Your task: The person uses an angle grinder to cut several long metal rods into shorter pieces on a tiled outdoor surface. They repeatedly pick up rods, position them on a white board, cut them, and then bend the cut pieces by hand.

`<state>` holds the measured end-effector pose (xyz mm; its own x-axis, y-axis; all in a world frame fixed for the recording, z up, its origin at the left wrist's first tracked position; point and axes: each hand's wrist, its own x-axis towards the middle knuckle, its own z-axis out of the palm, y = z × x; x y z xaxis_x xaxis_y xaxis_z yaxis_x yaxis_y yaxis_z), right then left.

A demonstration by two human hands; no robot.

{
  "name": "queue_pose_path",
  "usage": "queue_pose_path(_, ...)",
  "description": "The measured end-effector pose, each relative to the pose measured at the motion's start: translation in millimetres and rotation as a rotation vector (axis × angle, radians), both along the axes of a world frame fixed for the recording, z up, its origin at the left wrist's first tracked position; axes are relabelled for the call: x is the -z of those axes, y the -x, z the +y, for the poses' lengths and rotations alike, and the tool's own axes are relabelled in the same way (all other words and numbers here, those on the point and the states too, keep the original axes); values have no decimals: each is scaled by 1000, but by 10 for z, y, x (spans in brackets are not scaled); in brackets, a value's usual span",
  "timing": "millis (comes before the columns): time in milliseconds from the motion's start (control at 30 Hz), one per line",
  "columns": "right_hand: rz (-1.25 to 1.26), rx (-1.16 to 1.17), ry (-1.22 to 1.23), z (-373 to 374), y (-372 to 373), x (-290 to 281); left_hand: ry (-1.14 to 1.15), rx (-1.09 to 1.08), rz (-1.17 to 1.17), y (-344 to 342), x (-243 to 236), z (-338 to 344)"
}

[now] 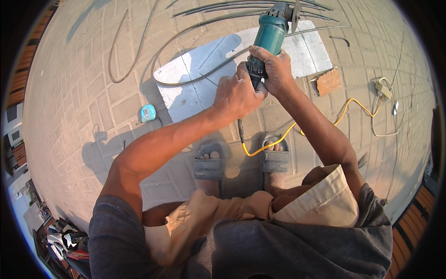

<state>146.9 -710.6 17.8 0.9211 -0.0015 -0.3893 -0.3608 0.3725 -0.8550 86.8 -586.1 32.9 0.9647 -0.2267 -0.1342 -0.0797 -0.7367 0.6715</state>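
A green angle grinder (269, 36) is held up in front of me, its disc (296, 16) at the far end. My left hand (238, 93) is closed around the black rear end of the grinder. Higher on the body, my right hand (275, 69) wraps round its lower green part, thumb across the front. A yellow power cord (274, 142) runs from the tool's tail between my feet and off to the right. Beneath the grinder lies a pale board (186, 100) with dark lines across it. One bent steel rod (204, 74) curves over the board.
Several thin rods (218, 6) lie at the far side, with a bent rod (116, 79) to the left. A blue tape measure (148, 112) rests left of the board. On the right are a brown cardboard piece (330, 82) and a socket block (383, 89). My sandalled feet (209, 162) stand on paving.
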Motion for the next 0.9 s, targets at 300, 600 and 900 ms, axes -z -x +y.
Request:
queue_pose_path(300,14,44,110,7,-39,-21,-116,8,43,-149,3,-23)
queue_pose_path(600,-41,-266,87,-433,44,-65,28,133,-32,127,-27,542)
queue_pose_path(900,-9,-739,-22,-164,575,15,-498,-588,167,-421,890,3120)
